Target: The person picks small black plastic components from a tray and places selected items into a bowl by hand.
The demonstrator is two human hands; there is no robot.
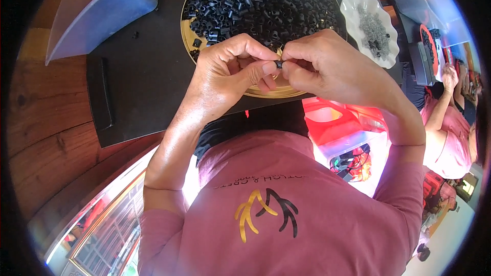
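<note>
Between my two hands, over the near edge of a round gold tray, I hold a small black tubular piece. My left hand pinches its left side between thumb and finger. From the other side, the closed thumb and finger of my right hand meet it; whether they grip the same piece or a tiny part on it is too small to tell. A heap of short black tube-like pieces covers most of the tray just beyond my hands.
A white wavy-rimmed dish with small clear pieces stands right of the tray. At the left is a translucent plastic bin on the black table. Red stools are below the table edge. Another person sits at the right.
</note>
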